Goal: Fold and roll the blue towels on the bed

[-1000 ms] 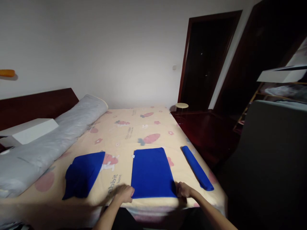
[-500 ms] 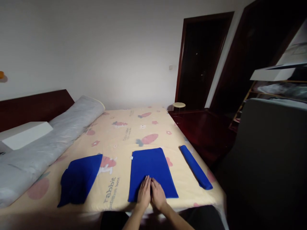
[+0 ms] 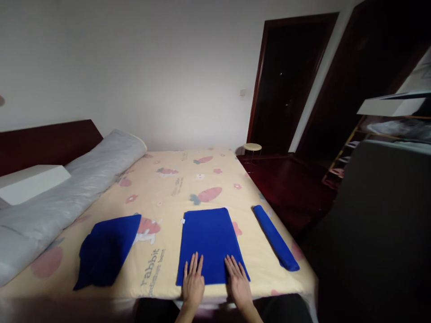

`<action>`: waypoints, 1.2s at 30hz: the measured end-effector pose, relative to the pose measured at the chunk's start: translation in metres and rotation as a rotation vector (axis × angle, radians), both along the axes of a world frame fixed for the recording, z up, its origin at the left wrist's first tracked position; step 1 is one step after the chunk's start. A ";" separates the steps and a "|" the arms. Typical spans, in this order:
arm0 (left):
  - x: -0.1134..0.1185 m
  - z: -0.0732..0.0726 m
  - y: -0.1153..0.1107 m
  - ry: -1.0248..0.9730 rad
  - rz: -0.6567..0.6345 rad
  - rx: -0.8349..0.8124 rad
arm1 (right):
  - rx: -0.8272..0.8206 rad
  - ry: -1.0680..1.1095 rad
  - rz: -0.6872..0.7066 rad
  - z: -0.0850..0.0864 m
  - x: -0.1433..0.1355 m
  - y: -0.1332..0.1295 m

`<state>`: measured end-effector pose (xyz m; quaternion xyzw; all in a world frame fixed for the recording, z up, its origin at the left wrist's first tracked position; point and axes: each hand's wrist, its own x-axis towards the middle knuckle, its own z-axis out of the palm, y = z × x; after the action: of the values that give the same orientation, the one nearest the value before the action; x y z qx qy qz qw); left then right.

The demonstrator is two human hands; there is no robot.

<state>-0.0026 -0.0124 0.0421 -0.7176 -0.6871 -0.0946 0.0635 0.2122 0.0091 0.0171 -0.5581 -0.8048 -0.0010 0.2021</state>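
A blue cloth [image 3: 209, 237], folded into a rectangle with a small white tag at its left edge, lies flat on the bed in front of me. My left hand [image 3: 193, 280] rests on its near left corner, fingers stretched out. On the near right part lies my right hand [image 3: 238, 280], also flat with fingers a little spread. To the left is a second blue cloth [image 3: 107, 251], loosely spread and uneven. A rolled blue cloth [image 3: 275, 237] lies along the bed's right side.
The bed [image 3: 168, 197] has a cream sheet with carrot and rabbit prints. A grey rolled bedding piece [image 3: 90, 175] and a white box [image 3: 30, 184] lie at the left. Beyond the right edge stand a stool [image 3: 252, 147], a dark panel [image 3: 380, 215] and a shelf [image 3: 357, 134].
My hands were together at the middle of the folded cloth's near part. They have slid apart, left hand to the left, right hand to the right, and a little nearer to me.
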 end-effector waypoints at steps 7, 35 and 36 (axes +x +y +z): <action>-0.008 -0.002 -0.008 0.013 0.141 0.017 | -0.036 0.027 -0.114 -0.004 0.021 -0.001; -0.003 -0.004 -0.008 0.019 0.167 -0.010 | -0.214 0.210 0.224 0.033 -0.028 0.038; -0.002 -0.005 -0.008 0.022 0.171 0.001 | -0.192 0.219 0.196 0.029 -0.015 0.039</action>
<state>-0.0051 -0.0206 0.0367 -0.6574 -0.7449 -0.0813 0.0794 0.1974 0.0479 0.0459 -0.4904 -0.8250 0.1562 0.2335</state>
